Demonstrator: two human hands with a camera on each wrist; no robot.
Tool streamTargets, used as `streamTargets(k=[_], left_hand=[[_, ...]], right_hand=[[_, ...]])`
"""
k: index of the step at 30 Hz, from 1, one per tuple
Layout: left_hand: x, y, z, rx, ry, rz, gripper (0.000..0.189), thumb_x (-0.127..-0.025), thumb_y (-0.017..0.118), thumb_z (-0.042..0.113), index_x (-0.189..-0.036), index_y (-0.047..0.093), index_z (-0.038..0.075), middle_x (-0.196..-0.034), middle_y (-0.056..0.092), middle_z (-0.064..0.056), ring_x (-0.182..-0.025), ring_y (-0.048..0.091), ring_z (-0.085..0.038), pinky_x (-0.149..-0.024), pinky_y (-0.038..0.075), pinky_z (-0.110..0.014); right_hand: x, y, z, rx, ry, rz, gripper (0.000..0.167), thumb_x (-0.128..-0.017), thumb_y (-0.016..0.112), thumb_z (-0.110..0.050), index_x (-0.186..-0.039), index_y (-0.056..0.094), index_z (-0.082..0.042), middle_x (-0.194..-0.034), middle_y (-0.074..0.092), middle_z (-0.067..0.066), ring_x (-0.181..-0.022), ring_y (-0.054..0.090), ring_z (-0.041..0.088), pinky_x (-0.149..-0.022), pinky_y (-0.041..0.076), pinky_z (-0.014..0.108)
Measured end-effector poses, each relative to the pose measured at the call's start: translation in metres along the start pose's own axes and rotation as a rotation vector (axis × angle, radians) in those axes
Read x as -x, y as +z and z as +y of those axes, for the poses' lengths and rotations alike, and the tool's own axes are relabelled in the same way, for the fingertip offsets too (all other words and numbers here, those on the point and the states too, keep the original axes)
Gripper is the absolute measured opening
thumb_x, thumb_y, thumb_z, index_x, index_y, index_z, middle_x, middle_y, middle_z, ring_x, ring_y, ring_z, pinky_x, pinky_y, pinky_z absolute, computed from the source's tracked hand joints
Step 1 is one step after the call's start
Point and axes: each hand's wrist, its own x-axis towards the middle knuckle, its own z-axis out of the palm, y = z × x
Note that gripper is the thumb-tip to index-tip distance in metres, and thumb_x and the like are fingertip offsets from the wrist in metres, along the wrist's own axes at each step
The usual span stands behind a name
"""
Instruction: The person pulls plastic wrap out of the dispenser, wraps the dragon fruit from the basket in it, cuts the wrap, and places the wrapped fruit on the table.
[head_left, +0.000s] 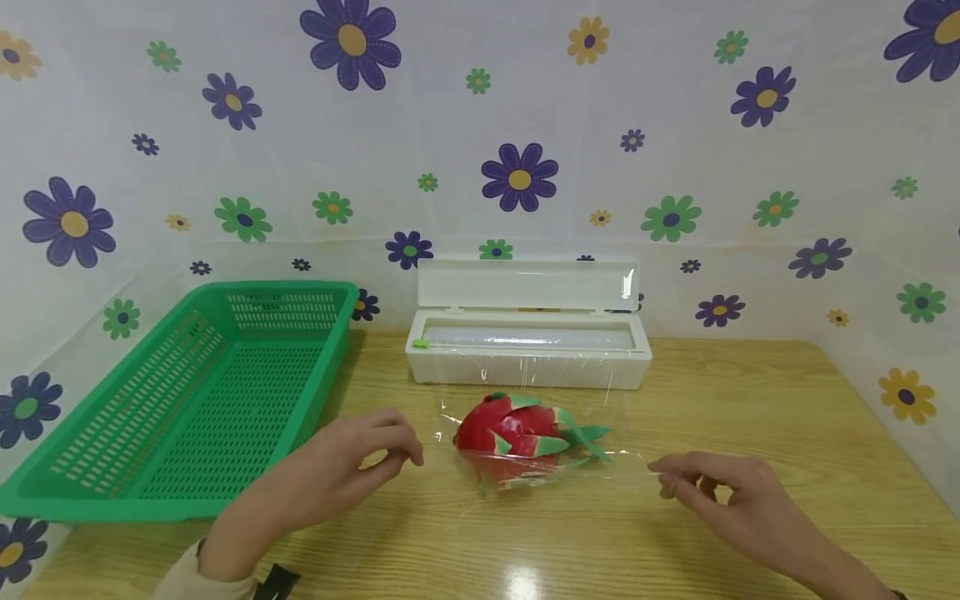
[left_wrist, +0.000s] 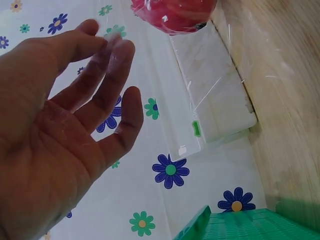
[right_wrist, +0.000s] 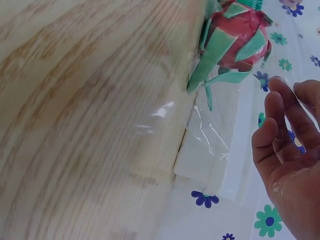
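Note:
A red dragon fruit [head_left: 510,433] with green leaf tips lies on the wooden table under a sheet of clear plastic wrap [head_left: 607,408]. The sheet runs forward from a roll in the white wrap dispenser [head_left: 525,367]. At its front left edge, my left hand [head_left: 352,458] pinches the film between thumb and fingertips, beside the fruit's rounded end. My right hand [head_left: 735,492] pinches the opposite front corner, off the leafy end. Curved fingers show in both wrist views, with the fruit [left_wrist: 175,15] beyond the left hand. The film is hard to see at the fingertips.
A green plastic basket [head_left: 341,333] with slotted sides stands at the left. The dispenser's lid [head_left: 525,285] is raised against the flowered backdrop [head_left: 450,125], and a small green slider [head_left: 421,343] sits at its left end.

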Motion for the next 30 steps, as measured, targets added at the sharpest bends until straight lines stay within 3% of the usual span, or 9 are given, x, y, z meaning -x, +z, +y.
streamTargets(k=[4,9,12,17,24,30], left_hand=[[0.0,0.001,0.0,-0.052,-0.023,0.01,0.026,-0.095,0.064,0.001,-0.103,0.072,0.025,-0.101,0.066,0.015,-0.089,0.06,-0.001,-0.079,0.056,-0.022],[0.001,0.001,0.001,-0.036,-0.051,0.013,0.017,-0.097,0.069,0.014,-0.106,0.073,0.028,-0.102,0.064,0.019,-0.09,0.061,0.0,-0.079,0.055,-0.022],[0.0,0.002,0.0,-0.007,-0.002,0.03,0.015,-0.095,0.074,0.017,-0.105,0.073,0.028,-0.101,0.066,0.018,-0.09,0.063,-0.001,-0.077,0.055,-0.021],[-0.002,0.001,-0.003,0.014,0.115,0.088,0.028,-0.086,0.077,-0.003,-0.101,0.073,0.02,-0.097,0.072,0.011,-0.086,0.066,-0.003,-0.077,0.059,-0.022],[-0.009,0.002,-0.006,-0.026,0.03,0.146,0.025,-0.089,0.076,0.0,-0.103,0.069,0.019,-0.096,0.072,0.013,-0.086,0.066,0.002,-0.076,0.059,-0.022],[-0.016,0.005,-0.015,-0.026,0.012,0.209,0.023,-0.089,0.076,0.001,-0.101,0.071,0.019,-0.094,0.074,0.011,-0.085,0.066,0.0,-0.075,0.059,-0.022]], right_hand=[[0.0,0.001,0.005,-0.062,-0.057,-0.014,0.049,-0.084,0.067,0.02,-0.12,0.074,-0.014,-0.088,0.076,-0.005,-0.071,0.065,0.003,-0.055,0.046,0.015],[-0.002,-0.001,0.003,-0.116,-0.07,-0.043,0.046,-0.088,0.065,0.018,-0.116,0.074,-0.017,-0.091,0.075,-0.006,-0.069,0.061,0.003,-0.055,0.047,0.016],[-0.005,-0.003,0.0,-0.096,-0.054,-0.051,0.044,-0.089,0.064,0.017,-0.112,0.075,-0.019,-0.096,0.076,-0.008,-0.069,0.058,0.002,-0.056,0.047,0.017],[-0.005,-0.006,-0.004,-0.012,0.006,-0.031,0.043,-0.09,0.066,0.012,-0.11,0.076,-0.025,-0.105,0.071,-0.012,-0.08,0.061,0.0,-0.062,0.048,0.018],[-0.01,-0.002,-0.002,-0.099,-0.009,0.043,0.04,-0.092,0.06,0.018,-0.111,0.074,-0.013,-0.11,0.068,-0.008,-0.073,0.065,0.008,-0.057,0.051,0.02],[-0.019,0.001,-0.001,-0.205,0.132,0.057,0.029,-0.101,0.052,0.01,-0.119,0.07,-0.003,-0.11,0.072,-0.017,-0.08,0.074,0.008,-0.058,0.059,0.029]])
